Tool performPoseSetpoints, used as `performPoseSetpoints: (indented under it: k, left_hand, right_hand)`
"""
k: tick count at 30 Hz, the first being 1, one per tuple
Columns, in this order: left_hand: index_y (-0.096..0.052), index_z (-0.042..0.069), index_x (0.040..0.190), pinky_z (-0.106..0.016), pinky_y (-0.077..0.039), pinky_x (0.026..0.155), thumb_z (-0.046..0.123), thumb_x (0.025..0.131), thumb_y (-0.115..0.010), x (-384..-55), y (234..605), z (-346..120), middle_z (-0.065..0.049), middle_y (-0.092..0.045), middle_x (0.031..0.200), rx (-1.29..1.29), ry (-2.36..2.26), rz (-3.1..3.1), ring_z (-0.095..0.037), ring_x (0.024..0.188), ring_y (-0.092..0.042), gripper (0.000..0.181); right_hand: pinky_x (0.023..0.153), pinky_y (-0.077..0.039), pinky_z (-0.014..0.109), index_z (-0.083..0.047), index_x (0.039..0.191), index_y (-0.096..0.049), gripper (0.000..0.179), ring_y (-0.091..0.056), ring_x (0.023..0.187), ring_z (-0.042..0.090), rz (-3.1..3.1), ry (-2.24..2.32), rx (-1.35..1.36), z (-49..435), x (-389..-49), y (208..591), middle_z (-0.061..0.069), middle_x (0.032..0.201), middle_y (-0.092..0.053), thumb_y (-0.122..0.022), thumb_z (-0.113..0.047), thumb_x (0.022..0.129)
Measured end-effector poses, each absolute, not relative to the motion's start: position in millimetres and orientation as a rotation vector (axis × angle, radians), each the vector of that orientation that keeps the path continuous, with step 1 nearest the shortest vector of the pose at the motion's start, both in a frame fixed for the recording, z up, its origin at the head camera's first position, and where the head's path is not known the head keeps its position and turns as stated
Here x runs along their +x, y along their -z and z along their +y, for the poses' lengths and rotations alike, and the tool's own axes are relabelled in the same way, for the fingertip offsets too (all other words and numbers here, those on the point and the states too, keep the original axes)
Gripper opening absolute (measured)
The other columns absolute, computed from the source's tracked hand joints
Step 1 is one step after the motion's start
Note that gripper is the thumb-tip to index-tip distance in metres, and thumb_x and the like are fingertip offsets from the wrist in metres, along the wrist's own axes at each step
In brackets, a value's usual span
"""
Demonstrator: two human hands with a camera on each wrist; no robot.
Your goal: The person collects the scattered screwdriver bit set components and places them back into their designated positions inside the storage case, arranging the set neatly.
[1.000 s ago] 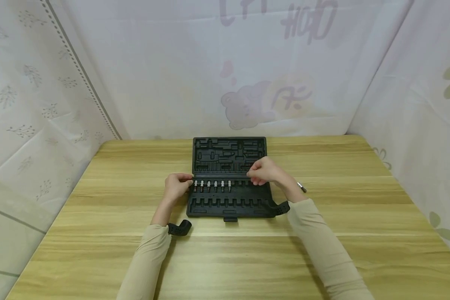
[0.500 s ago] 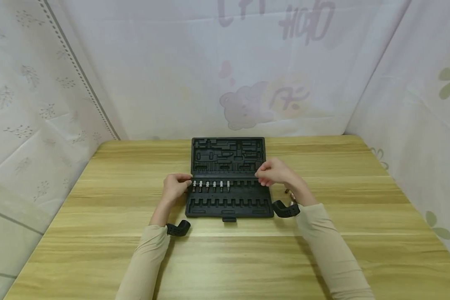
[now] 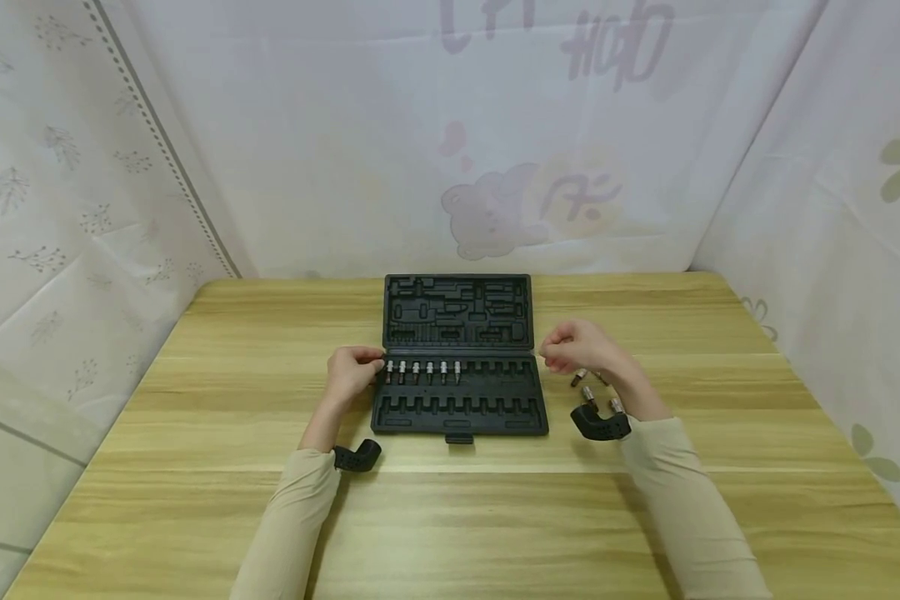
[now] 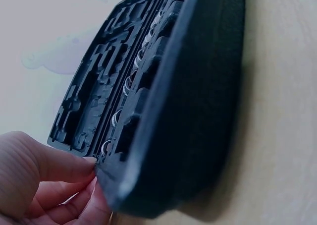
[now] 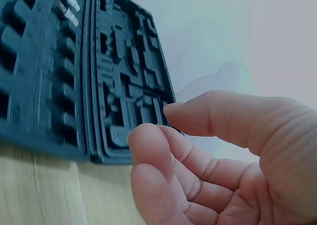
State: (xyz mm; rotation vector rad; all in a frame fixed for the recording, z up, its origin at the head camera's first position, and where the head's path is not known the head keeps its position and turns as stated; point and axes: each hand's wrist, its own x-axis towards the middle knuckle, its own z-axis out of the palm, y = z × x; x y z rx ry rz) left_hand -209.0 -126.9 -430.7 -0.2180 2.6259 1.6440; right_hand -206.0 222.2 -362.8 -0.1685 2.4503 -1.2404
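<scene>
A black plastic socket-bit case (image 3: 495, 387) lies unfolded on the table, its moulded lid (image 3: 457, 310) at the far side. Several silver bit sockets (image 3: 430, 372) fill the left part of the upper row of slots; the slots to the right are bare. My left hand (image 3: 351, 372) pinches the case's left edge near the hinge, thumb on top and fingers at the side in the left wrist view. Off the case's right side hovers my right hand (image 3: 581, 346). Its fingers (image 5: 148, 148) are loosely bent, thumb apart from them, with nothing held.
Several loose bit sockets (image 3: 588, 395) lie on the wooden table (image 3: 465, 525) right of the case, partly hidden by the right wrist and its black camera mount (image 3: 600, 425). Another mount (image 3: 358, 457) is on the left wrist. A printed cloth (image 3: 345, 150) hangs behind the table.
My right hand has drawn away rightward from the upper slot row to beyond the case's right edge, exposing more slots and loose sockets. The left hand stays on the case's edge.
</scene>
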Motion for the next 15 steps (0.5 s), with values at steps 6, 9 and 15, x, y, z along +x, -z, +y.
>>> performPoseSetpoints:
  k: [6, 9, 15]
  left_hand:
    - [-0.070, -0.005, 0.101, -0.029, -0.054, 0.063, -0.003, 0.084, -0.061, -207.6, 432.2, -128.3, -0.020, -0.068, 0.094, -0.190, -1.669, 2.630, -0.024, 0.073, -0.065, 0.019]
    - [-0.068, -0.007, 0.105, -0.029, -0.054, 0.063, -0.002, 0.085, -0.061, -208.7, 431.2, -127.0, -0.023, -0.067, 0.100, -0.223, -1.622, 2.631, -0.025, 0.074, -0.065, 0.021]
    - [-0.069, -0.007, 0.102, -0.024, -0.051, 0.057, -0.002, 0.084, -0.062, -209.5, 431.1, -126.4, -0.023, -0.067, 0.096, -0.222, -1.627, 2.654, -0.017, 0.066, -0.062, 0.020]
  right_hand:
    - [0.067, -0.055, 0.039, 0.016, 0.103, -0.059, 0.027, -0.064, 0.069, 0.020, 2.470, 1.218, -0.151, 234.5, -201.8, 363.8, 0.011, 0.077, -0.065, -0.056, -0.008, 0.091]
    - [0.066, -0.055, 0.038, 0.016, 0.102, -0.060, 0.027, -0.064, 0.068, 0.021, 2.486, 1.200, -0.152, 241.2, -199.8, 364.8, 0.011, 0.076, -0.066, -0.055, -0.008, 0.090]
    - [0.064, -0.055, 0.036, 0.015, 0.099, -0.061, 0.026, -0.062, 0.065, 0.015, 2.503, 1.174, -0.132, 255.8, -194.4, 364.5, 0.007, 0.073, -0.064, -0.056, -0.009, 0.091]
